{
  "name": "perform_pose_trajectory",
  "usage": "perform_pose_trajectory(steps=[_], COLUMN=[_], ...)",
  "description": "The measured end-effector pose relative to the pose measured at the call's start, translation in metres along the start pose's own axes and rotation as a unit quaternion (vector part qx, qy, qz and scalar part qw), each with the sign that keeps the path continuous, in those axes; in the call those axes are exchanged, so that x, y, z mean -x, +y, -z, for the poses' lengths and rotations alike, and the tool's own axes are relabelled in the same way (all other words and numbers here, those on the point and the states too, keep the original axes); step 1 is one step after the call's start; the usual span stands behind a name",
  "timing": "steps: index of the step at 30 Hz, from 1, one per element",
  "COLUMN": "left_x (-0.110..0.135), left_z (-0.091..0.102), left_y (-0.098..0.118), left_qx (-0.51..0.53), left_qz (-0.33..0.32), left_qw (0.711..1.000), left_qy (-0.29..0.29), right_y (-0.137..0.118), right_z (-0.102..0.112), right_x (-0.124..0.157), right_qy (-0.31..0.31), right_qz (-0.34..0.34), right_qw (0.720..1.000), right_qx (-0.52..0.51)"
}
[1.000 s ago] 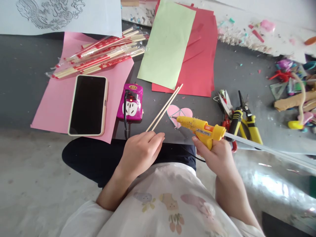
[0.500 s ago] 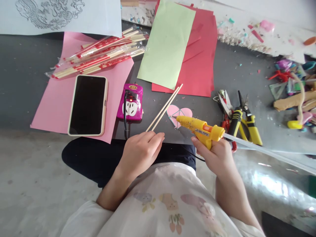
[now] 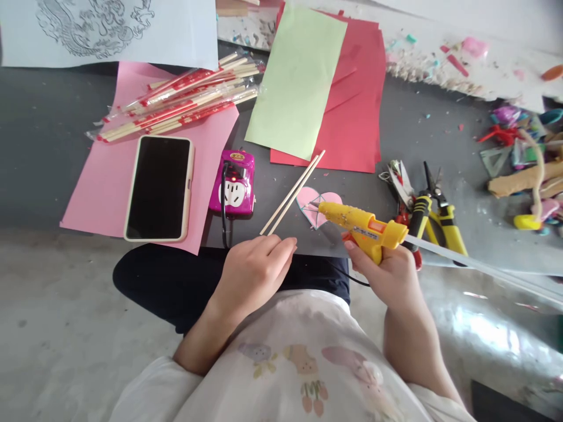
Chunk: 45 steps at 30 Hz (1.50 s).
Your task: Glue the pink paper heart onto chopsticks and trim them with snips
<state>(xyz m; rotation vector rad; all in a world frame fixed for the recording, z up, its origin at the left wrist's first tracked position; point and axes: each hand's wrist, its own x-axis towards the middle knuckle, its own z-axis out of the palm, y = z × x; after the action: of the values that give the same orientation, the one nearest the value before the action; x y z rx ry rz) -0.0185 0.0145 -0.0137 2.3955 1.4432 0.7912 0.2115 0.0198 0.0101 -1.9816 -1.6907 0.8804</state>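
The left hand (image 3: 257, 266) curls loosely by the worktop's (image 3: 422, 126) edge, its grip hidden from me; the right hand (image 3: 393, 272) wraps a yellow plastic glue gun (image 3: 352, 218) by its handle, a sound hold for something likely light and rigid. Beyond, at its tip, lies a flat pink paper heart (image 3: 332, 199), probably flimsy, best pinned by its rim.

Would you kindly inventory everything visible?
Plastic glue gun: one, yellow, held
Paper heart: one, pink, under gun
Wooden sticks: two, pale, centre
Boxy socket: one, magenta, centre
Flat phone: one, black, left
Paper sheet: one, pink, under phone
Wrapped chopsticks: several, pale, upper left
Oblong paper: one, green, top
Paper stack: one, red, under green
Dragon drawing: one, white, top left
Hand tools: several, multicoloured, right
Craft oddments: many, mixed, rightmost
Left hand: one, near sticks
Right hand: one, holding gun
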Motion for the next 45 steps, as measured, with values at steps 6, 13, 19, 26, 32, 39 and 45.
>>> perform_pose_trajectory(steps=[6,13,19,26,32,39,45], left_x=[-0.006,-0.019,-0.021,-0.021,-0.016,-0.008,-0.004], left_z=[0.005,0.019,0.011,-0.009,-0.015,-0.02,-0.022], left_y=[0.023,0.063,0.068,0.073,0.075,0.083,0.087], left_qx=[0.091,0.392,0.585,0.7,0.729,0.736,0.738], left_qz=[-0.032,-0.063,0.146,0.259,0.292,0.306,0.318], left_qw=[0.994,0.915,0.769,0.635,0.593,0.591,0.586], left_qy=[0.05,-0.077,-0.214,-0.198,-0.18,-0.125,-0.1], right_y=[0.004,-0.007,-0.009,0.0,0.006,0.007,0.009], right_z=[-0.005,-0.009,-0.01,-0.016,-0.021,-0.019,-0.019], right_x=[-0.006,-0.024,-0.03,-0.029,-0.027,-0.022,-0.02], right_qy=[0.085,0.147,0.153,0.196,0.216,0.216,0.204], right_qz=[0.054,0.168,0.276,0.329,0.313,0.343,0.359], right_qw=[0.99,0.967,0.928,0.894,0.909,0.892,0.891], right_qx=[0.103,0.126,0.195,0.232,0.17,0.198,0.19])
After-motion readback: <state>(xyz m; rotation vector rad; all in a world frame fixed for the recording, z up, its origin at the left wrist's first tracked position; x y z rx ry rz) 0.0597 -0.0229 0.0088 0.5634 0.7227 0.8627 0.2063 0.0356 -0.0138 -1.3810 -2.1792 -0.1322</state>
